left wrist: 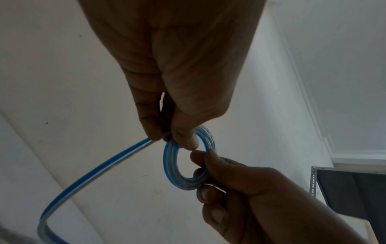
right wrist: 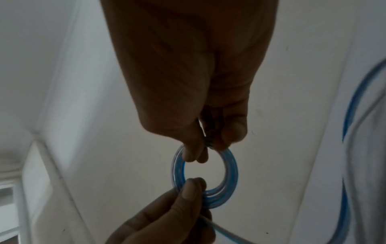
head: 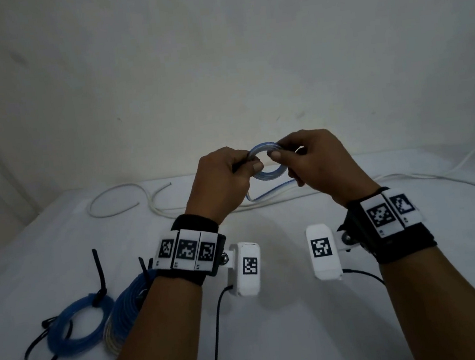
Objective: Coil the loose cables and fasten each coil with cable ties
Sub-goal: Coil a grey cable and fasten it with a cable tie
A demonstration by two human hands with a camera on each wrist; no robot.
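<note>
From above, the left hand (head: 218,179) and right hand (head: 314,159) pinch a small blue coil (head: 266,161) above the table (head: 276,323), knuckles hiding its sides. Left wrist: thumb and finger clamp the coil (left wrist: 173,165), its tail (left wrist: 94,173) cut off below. Right wrist: blurred, fingertips (right wrist: 194,155) nip the coil's (right wrist: 229,173) top.

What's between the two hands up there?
A small blue-and-white cable coil, pinched by left hand and right hand; the head view shows it.
</note>
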